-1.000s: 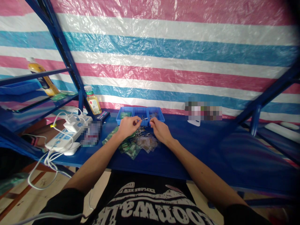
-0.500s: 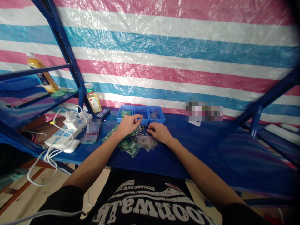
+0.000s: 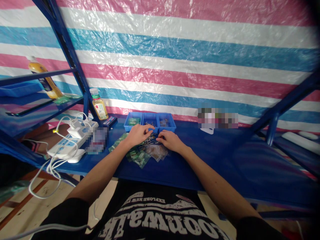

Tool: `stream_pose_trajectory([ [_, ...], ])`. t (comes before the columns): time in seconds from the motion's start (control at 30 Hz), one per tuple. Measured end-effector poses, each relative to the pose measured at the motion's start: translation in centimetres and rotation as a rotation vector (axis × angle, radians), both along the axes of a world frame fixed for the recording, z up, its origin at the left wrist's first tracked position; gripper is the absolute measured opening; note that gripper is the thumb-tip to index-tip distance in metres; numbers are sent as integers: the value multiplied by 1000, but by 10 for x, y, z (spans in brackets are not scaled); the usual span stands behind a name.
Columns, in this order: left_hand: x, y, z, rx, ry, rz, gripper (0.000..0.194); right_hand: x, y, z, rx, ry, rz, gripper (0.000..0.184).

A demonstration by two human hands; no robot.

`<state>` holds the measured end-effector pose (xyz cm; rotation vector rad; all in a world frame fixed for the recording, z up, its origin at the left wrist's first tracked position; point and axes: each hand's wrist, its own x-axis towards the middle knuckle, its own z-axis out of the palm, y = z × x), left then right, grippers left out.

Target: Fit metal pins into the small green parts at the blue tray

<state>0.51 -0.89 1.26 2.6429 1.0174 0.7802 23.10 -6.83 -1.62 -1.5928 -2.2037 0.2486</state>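
Note:
My left hand (image 3: 138, 134) is over the left side of a pile of small metal screw-like pieces (image 3: 150, 139), its thumb and forefinger apart at the near edge of the middle blue bin (image 3: 150, 117). Nothing shows between those fingers. On the pile's right side, my right hand (image 3: 171, 140) has its fingers curled together at the pieces; whatever they pinch is too small to make out. Green-printed clear bags (image 3: 138, 157) lie below my left hand. Bags with brownish contents (image 3: 157, 151) lie nearer me, below the pile. A few metal pieces show inside the middle bin.
The left bin (image 3: 133, 120) contains green bags, the right bin (image 3: 166, 120) clear bags. At left stand a drink bottle (image 3: 100, 107) and a white power strip (image 3: 72, 140) with tangled cables. Blue frame posts (image 3: 272, 130) rise at both sides. A striped sheet (image 3: 175, 66) hangs behind.
My left hand has drawn back slightly from the middle bin towards the pile, and its thumb and forefinger have parted. My right hand stays nearly in place at the metal pieces.

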Motion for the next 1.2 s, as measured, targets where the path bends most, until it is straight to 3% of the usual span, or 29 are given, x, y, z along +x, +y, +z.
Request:
stream_pose_trajectory([
  [0.13, 0, -1, 1, -7, 10, -16, 29, 5, 2, -1, -37, 45, 62, 5],
  [0.3, 0, -1, 1, -6, 28, -53, 28, 4, 2, -4, -26, 63, 56, 7],
  [0.63, -1, 0, 0, 11, 68, -111, 28, -3, 1, -9, 77, 48, -17, 13],
  [0.97, -1, -2, 3, -18, 98, -179, 25, -4, -1, -1, 281, 210, 32, 6],
  [1.2, -1, -7, 8, 16, 97, -172, 24, -6, -2, 0, 295, 227, 36, 8],
])
